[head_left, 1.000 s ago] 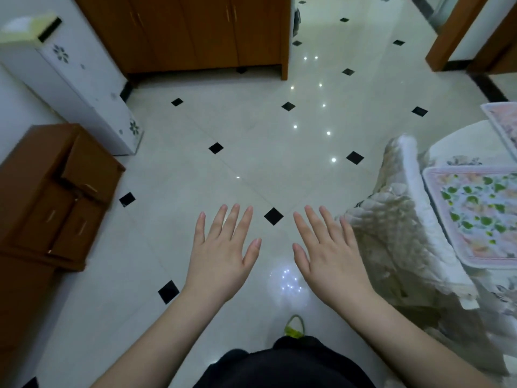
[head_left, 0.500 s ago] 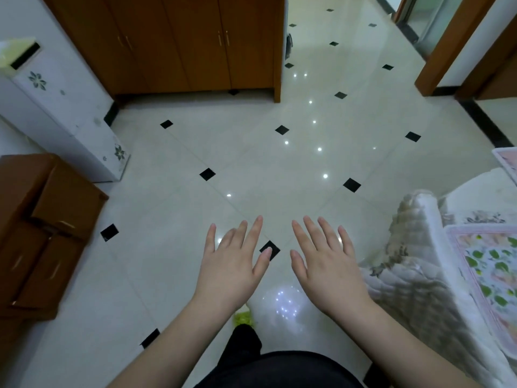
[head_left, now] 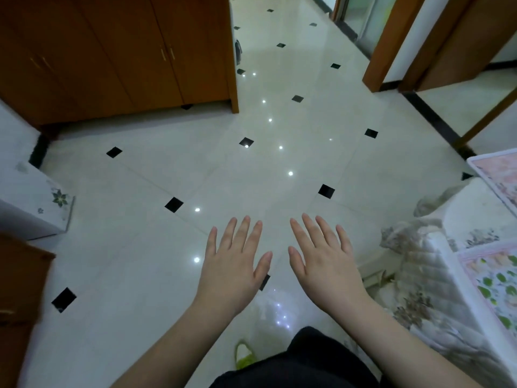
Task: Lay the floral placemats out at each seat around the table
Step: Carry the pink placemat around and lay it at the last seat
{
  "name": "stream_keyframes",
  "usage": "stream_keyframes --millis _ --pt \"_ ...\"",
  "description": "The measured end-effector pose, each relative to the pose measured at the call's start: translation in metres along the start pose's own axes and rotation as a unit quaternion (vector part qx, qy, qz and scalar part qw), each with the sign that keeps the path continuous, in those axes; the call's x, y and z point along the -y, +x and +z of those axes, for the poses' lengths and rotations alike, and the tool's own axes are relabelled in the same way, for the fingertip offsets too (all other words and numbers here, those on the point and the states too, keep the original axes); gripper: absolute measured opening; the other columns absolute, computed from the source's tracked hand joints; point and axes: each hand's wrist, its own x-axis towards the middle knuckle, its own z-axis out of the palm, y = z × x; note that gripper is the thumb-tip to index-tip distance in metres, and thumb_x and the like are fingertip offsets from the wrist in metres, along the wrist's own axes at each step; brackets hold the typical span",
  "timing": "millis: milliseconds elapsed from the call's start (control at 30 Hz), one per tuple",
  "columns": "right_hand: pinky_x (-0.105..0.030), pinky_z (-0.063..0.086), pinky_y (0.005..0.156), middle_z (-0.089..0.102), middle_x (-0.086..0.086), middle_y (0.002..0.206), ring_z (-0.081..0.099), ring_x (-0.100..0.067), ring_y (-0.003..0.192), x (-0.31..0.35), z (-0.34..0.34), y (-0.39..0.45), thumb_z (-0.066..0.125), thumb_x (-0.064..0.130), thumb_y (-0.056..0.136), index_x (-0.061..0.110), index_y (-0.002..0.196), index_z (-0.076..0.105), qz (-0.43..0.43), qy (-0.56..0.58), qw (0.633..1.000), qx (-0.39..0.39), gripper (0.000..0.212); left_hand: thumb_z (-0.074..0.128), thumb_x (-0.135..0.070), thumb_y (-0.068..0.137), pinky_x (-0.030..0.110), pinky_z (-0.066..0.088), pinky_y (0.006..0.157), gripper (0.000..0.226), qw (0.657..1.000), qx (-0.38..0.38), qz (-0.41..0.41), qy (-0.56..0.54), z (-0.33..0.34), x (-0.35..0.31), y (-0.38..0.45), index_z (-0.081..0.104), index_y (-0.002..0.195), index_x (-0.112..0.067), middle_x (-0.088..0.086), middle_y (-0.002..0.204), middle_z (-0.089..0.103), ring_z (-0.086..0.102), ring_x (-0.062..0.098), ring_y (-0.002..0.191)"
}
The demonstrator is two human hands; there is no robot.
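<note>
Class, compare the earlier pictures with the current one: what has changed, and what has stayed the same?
The view has swung left: the placemats and quilted table cover slid to the right edge, and the wooden cabinet fills more of the frame. Nothing was taken or released. The left hand and right hand stay open, flat and empty above the floor.

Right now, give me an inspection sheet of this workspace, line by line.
Surface: table at the right edge, under a quilted floral cloth.
Job's things: two floral placemats already on it, near placemat, far placemat.
Clutter: nothing seen on the visible part of the table.
Grippers: left hand and right hand empty, fingers spread, held over the floor.
Cables: nothing seen.
Surroundings: glossy tiled floor, wooden cabinet, white flower-printed unit, doorway.
</note>
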Motion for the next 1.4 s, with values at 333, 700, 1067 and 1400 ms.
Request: stream_keyframes --millis 333,700,1067,1400 --pt "-0.043 -0.005 0.121 0.010 0.001 0.165 0.006 -0.020 0.152 -0.091 -0.008 0.112 0.020 0.047 0.103 0.028 0.157 0.014 0.077 0.012 0.997 0.005 0.058 -0.006 -0.059 0.092 0.042 -0.012 0.119 0.080 0.996 0.015 0.087 0.012 -0.006 -0.048 0.170 0.024 0.157 -0.024 -0.001 0.167 0.005 -0.002 0.021 0.154" --pt "-0.044 0.002 0.120 0.021 -0.006 0.163 0.016 -0.025 0.151 -0.186 -0.039 0.213 0.028 0.047 0.103 0.021 0.154 0.028 0.122 0.033 0.992 -0.007 0.058 -0.009 -0.065 0.089 0.049 0.022 0.116 0.076 0.989 0.064 0.126 0.036 -0.018 -0.113 0.324 0.008 0.157 -0.036 -0.003 0.167 -0.004 -0.001 0.023 0.154" --pt "-0.042 -0.002 0.122 0.009 0.000 0.166 0.003 -0.017 0.152 -0.252 -0.049 0.334 0.020 0.049 0.103 0.026 0.157 0.015 0.220 0.034 0.975 -0.014 0.059 -0.004 -0.062 0.092 0.045 -0.001 0.122 0.076 0.967 0.050 0.249 0.018 -0.015 -0.140 0.491 0.016 0.158 -0.030 -0.002 0.167 0.006 0.001 0.019 0.154" --pt "-0.043 0.000 0.122 0.011 0.000 0.165 0.004 -0.018 0.152 -0.282 -0.064 0.442 0.017 0.050 0.102 0.026 0.157 0.016 0.306 0.050 0.950 -0.014 0.059 -0.025 -0.070 0.081 0.046 -0.008 0.120 0.088 0.926 0.075 0.369 0.005 -0.027 -0.164 0.632 0.004 0.157 -0.037 -0.007 0.167 -0.004 -0.011 0.015 0.153"
